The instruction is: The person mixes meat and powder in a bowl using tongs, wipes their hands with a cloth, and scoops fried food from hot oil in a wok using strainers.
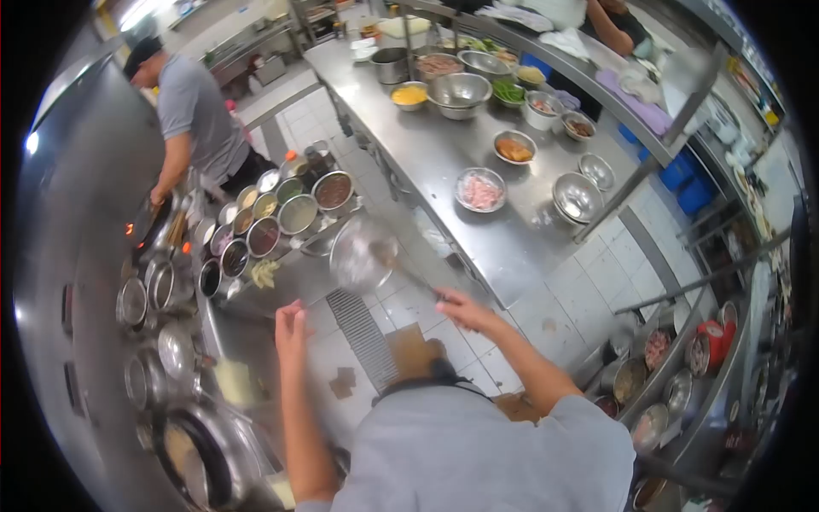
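My right hand (465,309) is closed around the end of a long dark handle (418,284). The handle slopes up and left to a wide round metal bowl (354,256), which is smeared by motion. A brownish patch shows on the bowl's right side; I cannot tell whether bowl and handle are one piece. My left hand (293,328) is raised beside the cooking counter's edge, fingers loosely bent, with nothing visible in it. Pale yellowish food pieces (264,273) lie on the counter just above it.
Several sauce and seasoning pots (298,214) crowd the counter at left. Beyond them a co-worker (200,111) tends a wok over flame. A steel table (478,243) bears several bowls of ingredients, including one of pink meat (480,191). A floor drain grate (358,333) lies in front of me.
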`<action>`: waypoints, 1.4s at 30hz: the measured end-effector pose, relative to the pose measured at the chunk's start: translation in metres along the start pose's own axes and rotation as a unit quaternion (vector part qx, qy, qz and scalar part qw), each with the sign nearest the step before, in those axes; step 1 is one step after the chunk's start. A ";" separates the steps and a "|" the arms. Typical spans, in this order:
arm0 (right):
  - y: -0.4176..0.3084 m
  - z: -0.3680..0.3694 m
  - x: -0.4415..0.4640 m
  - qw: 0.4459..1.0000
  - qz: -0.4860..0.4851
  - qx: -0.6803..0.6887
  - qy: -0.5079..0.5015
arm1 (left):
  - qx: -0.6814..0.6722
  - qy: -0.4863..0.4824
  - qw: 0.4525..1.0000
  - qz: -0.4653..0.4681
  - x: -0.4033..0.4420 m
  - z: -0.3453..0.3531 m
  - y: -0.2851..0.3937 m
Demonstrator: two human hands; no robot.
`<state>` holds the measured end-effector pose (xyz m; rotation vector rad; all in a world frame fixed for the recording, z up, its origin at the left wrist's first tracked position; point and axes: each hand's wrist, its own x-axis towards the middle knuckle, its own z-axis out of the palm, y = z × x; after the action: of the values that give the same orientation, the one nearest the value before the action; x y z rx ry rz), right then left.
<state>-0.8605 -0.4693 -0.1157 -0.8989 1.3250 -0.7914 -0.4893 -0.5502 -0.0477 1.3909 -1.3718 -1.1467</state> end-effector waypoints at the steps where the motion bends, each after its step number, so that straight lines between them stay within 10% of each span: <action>1: -0.002 -0.022 0.001 0.999 -0.027 0.028 0.038 | 0.004 -0.016 1.000 -0.002 0.009 0.008 -0.007; 7: -0.029 -0.135 0.007 0.937 -0.055 0.137 0.315 | 0.318 -0.084 0.943 0.047 0.025 0.011 -0.112; 11: -0.053 -0.176 0.032 0.905 -0.061 0.191 0.376 | 0.264 -0.131 0.955 -0.035 0.027 -0.019 -0.271; 15: -0.077 -0.195 0.068 0.897 -0.053 0.162 0.408 | 0.236 -0.232 0.876 -0.350 -0.021 -0.057 -0.379; 30: -0.139 -0.242 0.175 0.861 0.024 -0.217 0.459 | 0.010 -0.071 0.956 -0.285 -0.004 -0.053 -0.303; 34: -0.151 -0.202 0.151 0.936 -0.047 0.083 0.340 | -0.056 0.044 0.933 -0.353 0.040 -0.072 -0.365; 36: -0.147 -0.193 0.163 0.927 -0.087 0.347 0.111 | -0.057 0.067 0.935 -0.344 0.030 -0.061 -0.341; 42: -0.129 -0.154 0.230 0.998 -0.009 0.049 0.031 | -0.029 0.153 0.915 -0.373 -0.086 -0.020 -0.276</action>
<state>-0.9894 -0.7459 -0.1093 -0.8139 1.3220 -0.8965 -0.4068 -0.4547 -0.3082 2.0290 -0.5693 -1.3372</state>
